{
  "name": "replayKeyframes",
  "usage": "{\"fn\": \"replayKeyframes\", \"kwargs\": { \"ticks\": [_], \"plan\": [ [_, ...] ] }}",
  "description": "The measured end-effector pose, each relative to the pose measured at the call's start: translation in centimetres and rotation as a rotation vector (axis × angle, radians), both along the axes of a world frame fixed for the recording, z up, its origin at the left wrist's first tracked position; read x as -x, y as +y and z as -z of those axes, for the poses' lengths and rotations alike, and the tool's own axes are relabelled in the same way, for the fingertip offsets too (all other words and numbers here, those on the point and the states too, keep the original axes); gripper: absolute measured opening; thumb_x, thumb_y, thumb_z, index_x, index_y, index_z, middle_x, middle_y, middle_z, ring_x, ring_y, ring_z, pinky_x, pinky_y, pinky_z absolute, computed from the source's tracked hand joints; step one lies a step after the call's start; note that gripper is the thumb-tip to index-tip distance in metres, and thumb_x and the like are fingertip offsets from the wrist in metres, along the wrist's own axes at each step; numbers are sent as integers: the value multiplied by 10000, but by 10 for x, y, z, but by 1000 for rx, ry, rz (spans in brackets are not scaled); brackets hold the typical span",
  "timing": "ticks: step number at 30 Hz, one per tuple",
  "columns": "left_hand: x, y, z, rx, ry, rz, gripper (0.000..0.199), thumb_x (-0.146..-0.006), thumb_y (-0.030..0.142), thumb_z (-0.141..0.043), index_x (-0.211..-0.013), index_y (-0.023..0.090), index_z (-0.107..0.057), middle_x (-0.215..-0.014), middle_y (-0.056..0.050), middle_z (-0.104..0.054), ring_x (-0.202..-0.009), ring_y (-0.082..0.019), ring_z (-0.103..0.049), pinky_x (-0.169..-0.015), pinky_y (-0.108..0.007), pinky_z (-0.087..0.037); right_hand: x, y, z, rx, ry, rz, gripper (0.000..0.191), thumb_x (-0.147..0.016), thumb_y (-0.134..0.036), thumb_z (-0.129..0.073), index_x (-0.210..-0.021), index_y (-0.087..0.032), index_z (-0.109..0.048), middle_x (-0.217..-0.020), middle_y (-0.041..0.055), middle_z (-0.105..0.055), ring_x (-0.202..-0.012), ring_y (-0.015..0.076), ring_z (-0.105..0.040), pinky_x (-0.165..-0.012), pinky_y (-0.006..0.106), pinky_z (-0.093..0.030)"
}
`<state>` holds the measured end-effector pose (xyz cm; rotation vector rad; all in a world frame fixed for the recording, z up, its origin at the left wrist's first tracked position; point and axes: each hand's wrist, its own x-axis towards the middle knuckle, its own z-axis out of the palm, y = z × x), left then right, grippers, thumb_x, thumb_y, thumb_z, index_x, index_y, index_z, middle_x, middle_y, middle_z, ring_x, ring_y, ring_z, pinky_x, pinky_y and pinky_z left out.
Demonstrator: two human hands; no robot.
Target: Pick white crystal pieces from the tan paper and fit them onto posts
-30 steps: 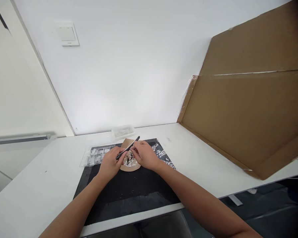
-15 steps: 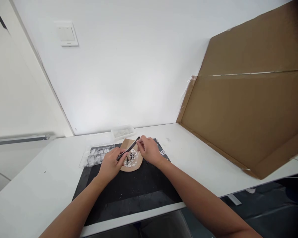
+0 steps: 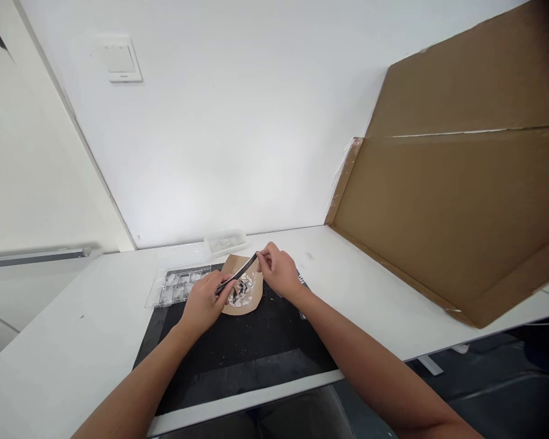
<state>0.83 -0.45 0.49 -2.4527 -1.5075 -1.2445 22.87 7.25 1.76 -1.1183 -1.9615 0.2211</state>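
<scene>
A narrow black strip [image 3: 243, 269] with a white edge slants up to the right above a piece of tan paper [image 3: 256, 300]. My left hand [image 3: 205, 299] is closed around its lower end. The fingertips of my right hand [image 3: 277, 271] are pinched at the strip's upper tip. Small white and black scraps [image 3: 244, 291] lie in a heap on the paper below. Under the paper is a black mat [image 3: 238, 341]. What is between my right fingertips is too small to make out clearly.
A clear compartment box [image 3: 178, 286] with whitish contents sits left of the paper. Behind it is a translucent tray [image 3: 226, 242] against the wall. A large folded cardboard panel [image 3: 443, 207] stands on the white table [image 3: 366, 305] at the right.
My right hand has shifted slightly up and right, to the strip's upper tip. My left hand keeps its hold with almost no movement.
</scene>
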Motion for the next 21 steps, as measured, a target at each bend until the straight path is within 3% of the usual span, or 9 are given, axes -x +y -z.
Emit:
{"fn": "replayKeyframes", "kwargs": {
  "ticks": [5, 10, 12, 18, 21],
  "plan": [
    [0, 0, -1, -5, 4, 6, 231, -1019, 378, -497, -1037, 221, -665, -884, -55, -691, -844, -212, -666, -741, -320, -479, 3, -3, 3, 9, -5, -66, 129, -1028, -299, -457, -911, -246, -459, -684, -43, -707, -593, 166, -622, -617, 266, -372],
    [3, 2, -1, -10, -2, -2, 227, -1022, 367, -487, -1041, 224, -661, -859, -45, -687, -813, -206, -664, -733, -321, -481, 20, -20, 5, -87, -162, -203, 140, -1010, -273, -485, -876, -233, -483, -746, -4, -716, -653, 173, -633, -784, 305, -420],
    [3, 2, -2, -10, -3, -5, 223, -1021, 368, -490, -1036, 224, -659, -857, -42, -687, -814, -204, -664, -737, -320, -482, 21, -22, 4, -102, -170, -184, 138, -1009, -274, -490, -878, -230, -492, -766, -1, -722, -652, 170, -632, -791, 304, -418],
    [1, 0, -1, -2, 12, 4, 235, -1017, 375, -498, -1040, 209, -662, -863, -54, -680, -805, -206, -663, -727, -318, -476, 4, -7, -1, -17, -33, -51, 116, -1022, -296, -471, -920, -240, -474, -684, -32, -706, -595, 169, -627, -610, 260, -366],
    [1, 0, 0, 2, 16, 11, 238, -1017, 376, -499, -1043, 209, -666, -839, -49, -674, -791, -205, -659, -720, -315, -472, 1, -5, -1, -16, -14, -63, 121, -1021, -285, -474, -908, -242, -461, -668, -46, -699, -586, 162, -622, -608, 257, -363]
  ]
}}
